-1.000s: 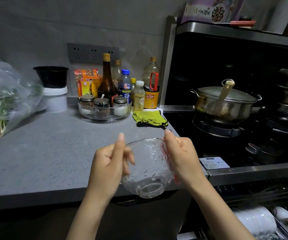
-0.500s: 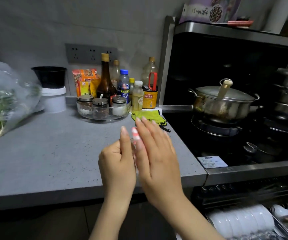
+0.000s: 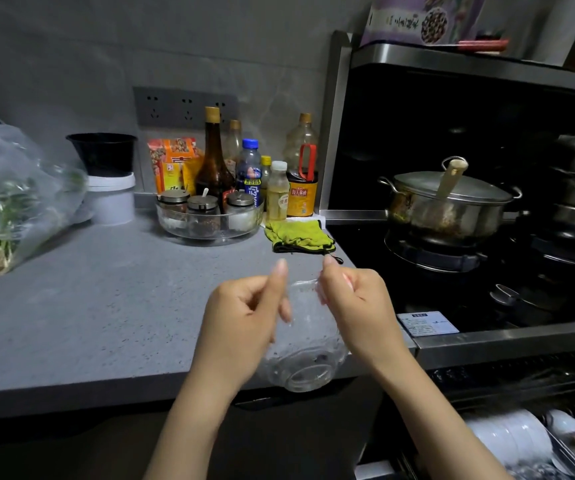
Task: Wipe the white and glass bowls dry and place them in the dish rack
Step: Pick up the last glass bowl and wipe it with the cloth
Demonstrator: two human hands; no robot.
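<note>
I hold a clear glass bowl in the air over the counter's front edge, tipped so its base faces me and down. My left hand grips its left rim, fingers curled inside and thumb up. My right hand grips the right rim the same way, with a hint of pink under its fingers. No wiping cloth is plainly visible in either hand. White bowls stand stacked on edge in the pulled-out dish rack at the bottom right.
A yellow-green cloth lies on the grey counter by the stove. Sauce bottles and a glass tray of spice jars stand at the back. A lidded steel pot sits on the black hob; a plastic bag of greens lies left.
Half a second ago my right hand lay flat across the bowl, covering it. It has since swung back to the right rim, and the bowl shows between both hands as one second ago.
</note>
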